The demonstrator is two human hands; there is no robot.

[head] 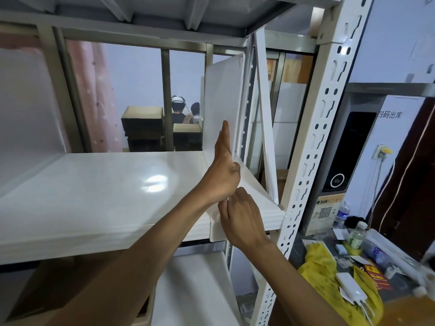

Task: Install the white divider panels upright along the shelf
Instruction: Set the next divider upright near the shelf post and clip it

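A white divider panel [222, 95] stands upright near the right end of the glossy white shelf [98, 191], close to the perforated metal upright [313, 147]. My left hand [222, 170] lies flat against the panel's left face, fingers straight and pointing up, thumb hooked on the panel's near edge. My right hand [240, 217] is at the shelf's front lip, fingers pinched on the panel's white foot clip [215, 228] that wraps over the edge. Another white panel [26, 109] stands at the far left of the shelf.
A lower shelf [188, 290] sits beneath. To the right, a cluttered table holds a yellow bag [322, 271], water bottles [342, 214], a white power bank [350, 288] and papers. Two people sit beyond the window behind the shelf.
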